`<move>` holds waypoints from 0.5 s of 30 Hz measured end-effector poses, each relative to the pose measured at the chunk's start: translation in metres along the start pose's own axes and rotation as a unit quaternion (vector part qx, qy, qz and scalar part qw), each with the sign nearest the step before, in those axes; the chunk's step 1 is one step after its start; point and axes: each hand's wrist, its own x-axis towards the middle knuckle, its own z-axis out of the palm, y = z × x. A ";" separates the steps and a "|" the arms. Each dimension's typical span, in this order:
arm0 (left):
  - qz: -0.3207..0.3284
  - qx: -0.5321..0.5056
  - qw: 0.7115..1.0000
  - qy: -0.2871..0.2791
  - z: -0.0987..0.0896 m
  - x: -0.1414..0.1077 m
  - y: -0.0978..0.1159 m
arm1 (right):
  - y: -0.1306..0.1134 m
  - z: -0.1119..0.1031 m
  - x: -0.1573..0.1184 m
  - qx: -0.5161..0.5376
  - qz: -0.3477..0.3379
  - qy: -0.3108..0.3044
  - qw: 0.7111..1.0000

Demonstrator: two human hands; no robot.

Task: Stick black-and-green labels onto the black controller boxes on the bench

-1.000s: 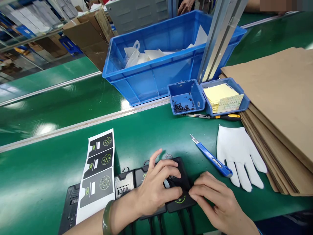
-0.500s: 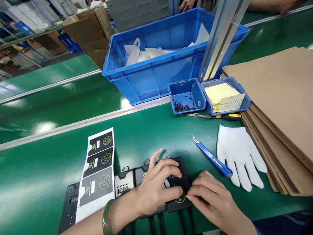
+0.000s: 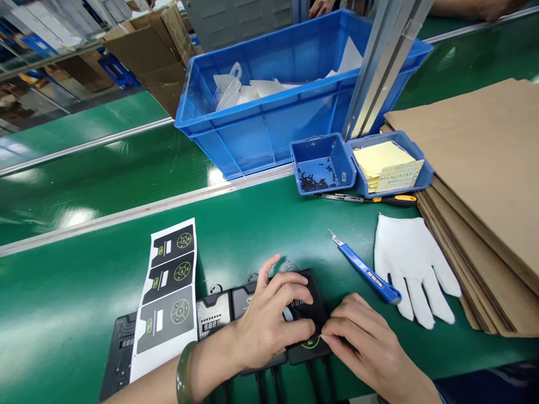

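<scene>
My left hand (image 3: 273,317) is bent over the rightmost black device (image 3: 318,303), thumb and fingertips pressing its dark label (image 3: 310,343) with a green ring. A small pale patch shows between those fingers; what it is I cannot tell. At the label's right edge, my right hand (image 3: 364,336) pinches thumb against fingers, seemingly on its corner. More devices sit to the left, one with a bare silvery display face (image 3: 213,315). A sheet of black labels (image 3: 170,286) lies across the leftmost device (image 3: 120,348). Black cables run from the devices toward me.
Right of my hands lie a blue utility knife (image 3: 370,275), blade out, and a white glove (image 3: 410,264). Behind are a bin of black screws (image 3: 322,148), a bin of yellow papers (image 3: 425,174), a screwdriver (image 3: 396,200), a large blue crate (image 3: 261,132) and stacked cardboard (image 3: 475,146).
Both hands keep almost the same position on the device. The view has shifted very slightly; nothing else has visibly moved.
</scene>
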 end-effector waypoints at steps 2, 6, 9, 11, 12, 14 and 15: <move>-0.002 -0.004 1.000 -0.002 0.001 -0.002 -0.001 | -0.002 -0.001 0.002 -0.008 0.002 0.004 1.000; -0.004 -0.008 1.000 -0.004 0.002 -0.004 -0.002 | -0.004 -0.003 0.004 -0.002 0.002 0.035 0.999; -0.003 -0.009 1.000 -0.006 0.002 -0.004 -0.002 | -0.003 -0.003 0.002 0.012 0.003 0.044 0.999; -0.002 -0.008 1.000 -0.009 0.001 -0.003 -0.002 | -0.002 -0.004 0.000 0.017 0.006 0.032 0.999; -0.002 -0.007 1.000 -0.012 0.000 -0.002 -0.003 | -0.001 -0.005 0.000 0.020 0.007 0.028 0.999; -0.002 -0.010 1.000 -0.020 -0.001 -0.001 -0.003 | -0.001 -0.007 -0.002 0.030 0.015 0.033 0.999; -0.008 -0.010 1.000 -0.026 -0.002 0.000 -0.002 | -0.001 -0.008 -0.003 0.038 0.024 0.045 0.998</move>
